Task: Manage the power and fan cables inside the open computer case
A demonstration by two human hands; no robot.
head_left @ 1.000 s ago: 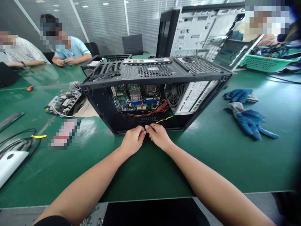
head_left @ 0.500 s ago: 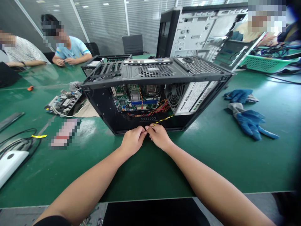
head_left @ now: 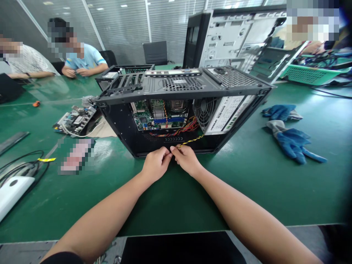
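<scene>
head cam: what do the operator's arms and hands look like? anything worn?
Both forearms are bare. The left hand and right hand wear no gloves; no watch, ring or bracelet shows. A dark sleeve edge shows at the left upper arm; the right arm's sleeve is out of view. Blue gloves lie unworn on the table.

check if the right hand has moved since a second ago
No. The right hand sits at the same spot against the lower edge of the computer case, fingers pinching the yellow-and-black wire beside the left hand.
</scene>
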